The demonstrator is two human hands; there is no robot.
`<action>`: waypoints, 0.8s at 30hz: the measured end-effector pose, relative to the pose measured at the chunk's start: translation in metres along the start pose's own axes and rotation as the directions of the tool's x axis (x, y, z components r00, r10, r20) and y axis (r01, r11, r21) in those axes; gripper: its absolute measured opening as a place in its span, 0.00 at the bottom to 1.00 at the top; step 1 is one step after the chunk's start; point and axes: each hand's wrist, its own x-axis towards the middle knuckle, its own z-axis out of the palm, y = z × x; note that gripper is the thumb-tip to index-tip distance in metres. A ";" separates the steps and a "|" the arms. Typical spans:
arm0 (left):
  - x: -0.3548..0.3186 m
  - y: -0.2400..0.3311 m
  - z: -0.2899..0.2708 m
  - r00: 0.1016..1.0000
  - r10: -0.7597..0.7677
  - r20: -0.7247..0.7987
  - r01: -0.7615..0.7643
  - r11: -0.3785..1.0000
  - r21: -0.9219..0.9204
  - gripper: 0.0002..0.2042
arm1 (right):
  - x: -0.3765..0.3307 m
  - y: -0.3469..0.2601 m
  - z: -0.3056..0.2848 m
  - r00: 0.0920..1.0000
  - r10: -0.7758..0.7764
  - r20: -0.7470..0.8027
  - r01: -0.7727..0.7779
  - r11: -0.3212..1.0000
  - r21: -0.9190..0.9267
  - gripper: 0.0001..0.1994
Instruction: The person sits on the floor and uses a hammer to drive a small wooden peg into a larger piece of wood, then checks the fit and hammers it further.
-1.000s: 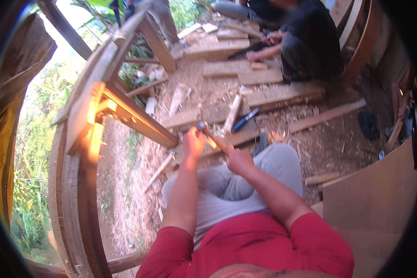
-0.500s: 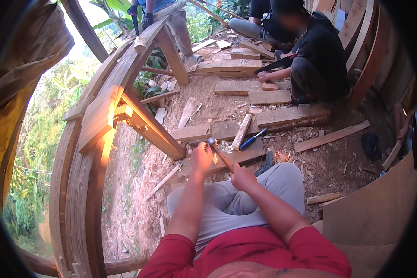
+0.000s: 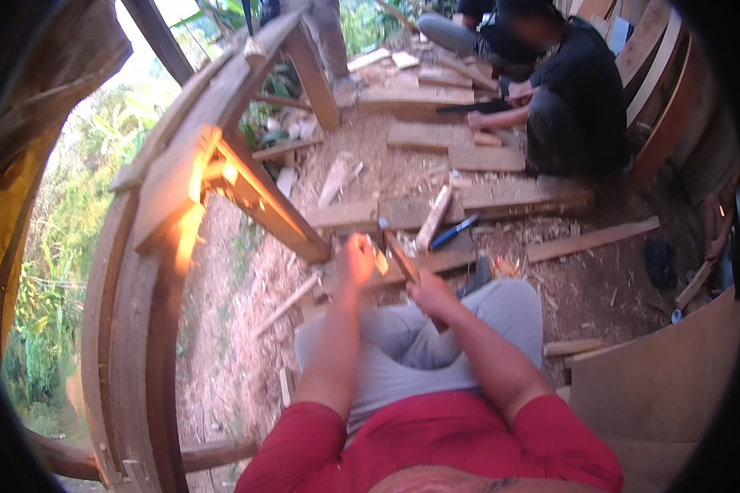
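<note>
In my right hand (image 3: 432, 296) is a hammer (image 3: 403, 263), gripped by its wooden handle. The hammer's metal head is up beside my left hand (image 3: 355, 261), in front of my crossed legs. My left hand is closed, and a small pale piece of wood (image 3: 381, 261) shows at its right side. Blur hides how the fingers meet it and whether the hammer touches it. Beyond the hands lie a slim blue and black tool (image 3: 454, 232) and a pale stick of wood (image 3: 433, 218) on planks.
A curved timber frame (image 3: 131, 329) with angled posts rises on my left. Planks (image 3: 534, 197) and shavings cover the ground ahead. A co-worker in black (image 3: 580, 99) squats at far right over boards; another person's legs (image 3: 329, 41) stand behind the frame. A brown sheet (image 3: 649, 378) lies at lower right.
The hammer's head has risen slightly away from my left hand, and its handle end now shows below my right hand. The squatting co-worker's hands and dark tool have shifted over the boards.
</note>
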 end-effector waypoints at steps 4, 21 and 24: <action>-0.007 0.002 0.001 0.996 -0.066 0.064 0.064 0.998 0.020 0.07 | -0.006 -0.011 -0.011 0.998 0.042 0.046 -0.031 0.976 -0.216 0.19; 0.000 0.005 -0.009 0.995 -0.099 0.021 0.098 0.993 0.067 0.09 | 0.001 -0.012 0.010 0.996 -0.082 0.019 0.084 0.942 -0.324 0.17; 0.010 0.037 -0.022 1.000 -0.019 0.005 0.019 1.000 0.010 0.08 | -0.009 -0.027 -0.007 0.996 -0.091 -0.026 0.077 0.943 -0.325 0.17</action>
